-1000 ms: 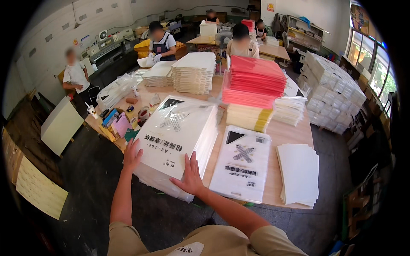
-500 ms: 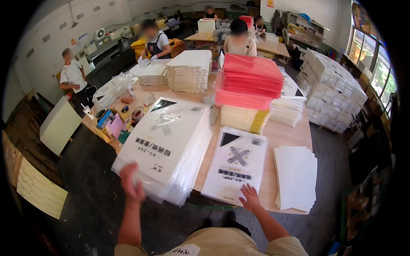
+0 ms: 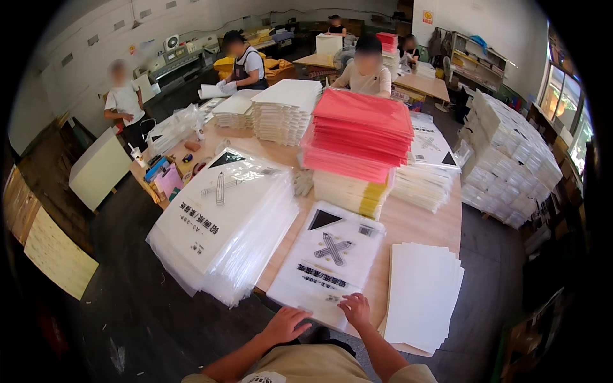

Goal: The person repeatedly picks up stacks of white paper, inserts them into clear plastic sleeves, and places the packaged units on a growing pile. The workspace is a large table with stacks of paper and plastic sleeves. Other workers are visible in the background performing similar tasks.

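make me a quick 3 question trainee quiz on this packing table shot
1. True or false: both hands rest on the near edge of the printed bag in front of the person.
2. What lies just right of that bag? A) blank white sheets B) a red folder C) a cardboard box
3. What colour is the top part of the tall stack behind the bag?

Key:
1. True: left hand and right hand both touch its near edge.
2. A: the white sheets.
3. Red, above a pale yellowish layer.
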